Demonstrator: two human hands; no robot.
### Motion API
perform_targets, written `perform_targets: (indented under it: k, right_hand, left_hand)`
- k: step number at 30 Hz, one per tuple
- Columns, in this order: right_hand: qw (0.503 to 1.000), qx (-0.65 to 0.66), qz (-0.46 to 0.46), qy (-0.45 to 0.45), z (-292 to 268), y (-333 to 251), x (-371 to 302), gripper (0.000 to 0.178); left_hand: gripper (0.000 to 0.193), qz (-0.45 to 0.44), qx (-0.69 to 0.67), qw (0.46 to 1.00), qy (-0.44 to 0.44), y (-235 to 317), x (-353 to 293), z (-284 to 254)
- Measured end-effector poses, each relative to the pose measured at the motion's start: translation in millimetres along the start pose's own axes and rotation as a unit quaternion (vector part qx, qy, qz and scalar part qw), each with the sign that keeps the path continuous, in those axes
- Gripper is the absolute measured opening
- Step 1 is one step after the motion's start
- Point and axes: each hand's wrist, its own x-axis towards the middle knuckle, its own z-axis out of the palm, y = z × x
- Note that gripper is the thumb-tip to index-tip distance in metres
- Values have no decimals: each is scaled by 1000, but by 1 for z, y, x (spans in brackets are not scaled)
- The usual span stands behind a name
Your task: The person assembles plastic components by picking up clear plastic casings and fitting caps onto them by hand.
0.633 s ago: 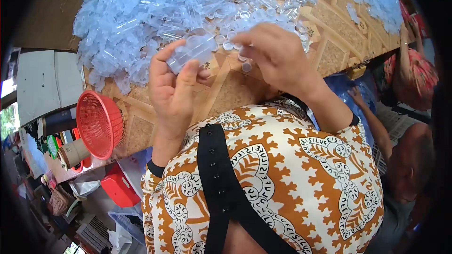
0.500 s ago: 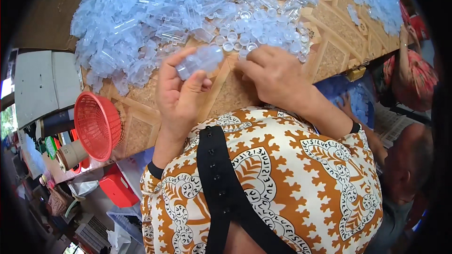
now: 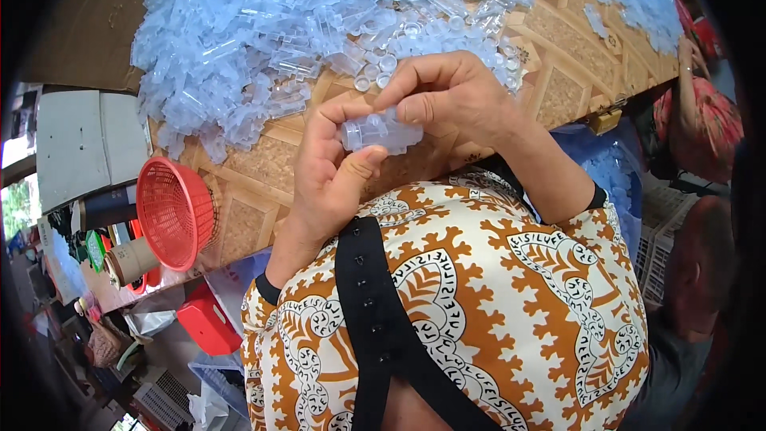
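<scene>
Red mesh basket (image 3: 174,211) — table edge (image 3: 239,227)

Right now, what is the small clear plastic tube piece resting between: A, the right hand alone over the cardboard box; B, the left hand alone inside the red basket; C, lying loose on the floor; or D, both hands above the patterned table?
D: the clear plastic tube piece is pinched between the left hand and the right hand, above the patterned table.
</scene>
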Motion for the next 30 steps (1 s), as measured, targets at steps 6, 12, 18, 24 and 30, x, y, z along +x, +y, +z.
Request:
perform_targets:
  k: [6, 12, 18, 24, 30]
  right_hand:
    - [997, 55, 42, -21, -3, 2, 1, 16]
    - [987, 115, 111, -36, -2, 0, 4, 25]
    - [971, 167, 151, -84, 2, 3, 10, 54]
    - [980, 154, 121, -18, 15, 16, -2, 70]
    - [981, 166, 98, 17, 19, 41, -5, 41]
  left_hand:
    - [41, 2, -35, 999, -7, 3, -5, 3]
    - [39, 41, 24, 999, -13, 1, -6, 0]
    - [32, 173, 107, 978, -38, 0, -3, -5]
    - [29, 225, 141, 964, -23, -4, -4, -4]
    - [30, 153, 171, 973, -19, -9, -11, -6]
